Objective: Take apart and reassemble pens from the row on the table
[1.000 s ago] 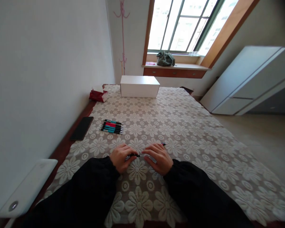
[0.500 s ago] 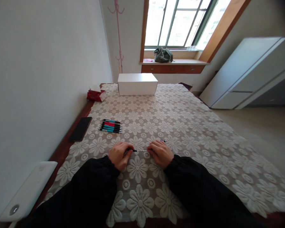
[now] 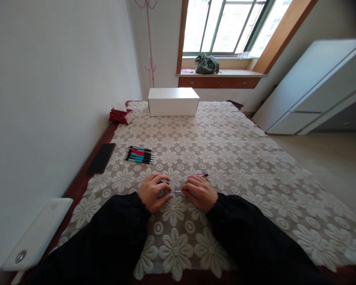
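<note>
My left hand [image 3: 154, 192] is curled, with thumb and forefinger apart. A small black pen part [image 3: 163, 182] shows against its fingers, mostly covered. Facing it, my right hand [image 3: 200, 193] pinches a thin, pale pen refill [image 3: 176, 191], whose exposed end points left toward my left thumb. The refill's other end is hidden under my right fingers. Just beyond my right knuckles lies a pink-and-black pen barrel [image 3: 199, 175] on the lace tablecloth [image 3: 175, 251].
Several teal, red and black pens [image 3: 139, 155] lie in a row at left. Beside them is a dark phone [image 3: 101, 158]. Farther back are a red tissue pack [image 3: 120, 116] and a white box [image 3: 173, 106]. A white device [image 3: 38, 233] stands by the wall.
My left thumb and forefinger have spread apart, and the black part has come off the line of the refill. More of the pink-and-black barrel shows. The view has shifted slightly.
</note>
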Tool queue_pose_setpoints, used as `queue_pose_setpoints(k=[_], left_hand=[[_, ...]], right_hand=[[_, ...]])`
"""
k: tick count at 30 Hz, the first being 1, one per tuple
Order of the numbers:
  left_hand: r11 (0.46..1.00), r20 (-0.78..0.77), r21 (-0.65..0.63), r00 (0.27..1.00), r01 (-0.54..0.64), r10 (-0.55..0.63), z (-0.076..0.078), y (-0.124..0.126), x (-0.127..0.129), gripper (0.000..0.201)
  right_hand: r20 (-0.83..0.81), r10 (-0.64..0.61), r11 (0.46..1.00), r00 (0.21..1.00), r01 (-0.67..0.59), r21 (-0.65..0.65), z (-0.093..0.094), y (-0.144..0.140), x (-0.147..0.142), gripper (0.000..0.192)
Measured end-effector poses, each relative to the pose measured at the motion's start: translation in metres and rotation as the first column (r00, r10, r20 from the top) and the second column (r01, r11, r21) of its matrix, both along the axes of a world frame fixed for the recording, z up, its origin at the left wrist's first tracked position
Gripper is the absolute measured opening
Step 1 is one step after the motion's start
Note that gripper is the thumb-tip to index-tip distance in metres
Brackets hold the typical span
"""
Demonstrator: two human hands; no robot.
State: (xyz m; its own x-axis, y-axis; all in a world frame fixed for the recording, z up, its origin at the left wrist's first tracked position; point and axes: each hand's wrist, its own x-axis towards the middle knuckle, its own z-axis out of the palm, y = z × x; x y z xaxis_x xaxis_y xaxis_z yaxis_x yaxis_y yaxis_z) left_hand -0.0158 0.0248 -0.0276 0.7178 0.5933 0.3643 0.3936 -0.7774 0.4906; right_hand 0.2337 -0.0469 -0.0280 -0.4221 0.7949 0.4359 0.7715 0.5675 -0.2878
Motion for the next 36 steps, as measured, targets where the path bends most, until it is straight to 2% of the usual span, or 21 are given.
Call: queue_pose_setpoints(k=[2,8,11,16,18,22,27,32,36], left_hand=[[1.0,0.0,-0.005,1.0,-0.009,0.009,-0.002,0.0,0.0,0.007],[0.999,-0.02,0.008,0.999,-0.049,0.049,0.001,-0.001,-0.001,0.003],[0.999,-0.039,0.029,0.998,-0.046,0.047,0.003,-0.002,-0.002,0.009],[0.995,-0.013,0.003,0.995,-0.095,0.095,0.006,-0.002,-0.002,0.026],[0.99,-0.019,-0.008,0.99,-0.141,0.141,0.006,-0.002,-0.002,0.032],[0.978,-0.086,-0.012,0.975,-0.208,0.207,0.004,0.002,-0.003,0.026],[0.986,-0.097,-0.009,0.982,-0.165,0.164,-0.004,0.007,-0.003,0.024],[0.995,-0.018,0.056,0.996,-0.085,0.086,-0.002,0.003,-0.003,0.017],[0.997,-0.04,0.057,0.997,-0.058,0.06,0.0,-0.001,-0.002,0.011]], right_hand=[[0.024,0.008,1.0,1.0,-0.008,0.0,0.002,0.0,0.001,0.017],[0.132,-0.077,0.997,0.988,0.079,-0.01,0.012,0.001,0.015,0.015],[0.105,-0.089,0.996,0.99,0.089,0.005,0.014,0.003,0.025,0.014],[0.077,-0.27,0.963,0.96,0.268,0.039,0.008,0.01,0.041,0.015],[0.107,-0.291,0.957,0.951,0.291,0.017,0.004,0.012,0.045,0.011],[0.107,-0.211,0.976,0.972,0.216,-0.038,0.0,0.012,0.042,0.013],[0.089,-0.072,0.991,0.993,0.082,-0.106,0.001,0.008,0.029,0.014],[0.087,-0.095,0.991,0.992,0.103,-0.084,0.003,0.006,0.025,0.013],[0.044,-0.114,0.992,0.993,0.116,-0.053,0.005,0.006,0.024,0.013]])
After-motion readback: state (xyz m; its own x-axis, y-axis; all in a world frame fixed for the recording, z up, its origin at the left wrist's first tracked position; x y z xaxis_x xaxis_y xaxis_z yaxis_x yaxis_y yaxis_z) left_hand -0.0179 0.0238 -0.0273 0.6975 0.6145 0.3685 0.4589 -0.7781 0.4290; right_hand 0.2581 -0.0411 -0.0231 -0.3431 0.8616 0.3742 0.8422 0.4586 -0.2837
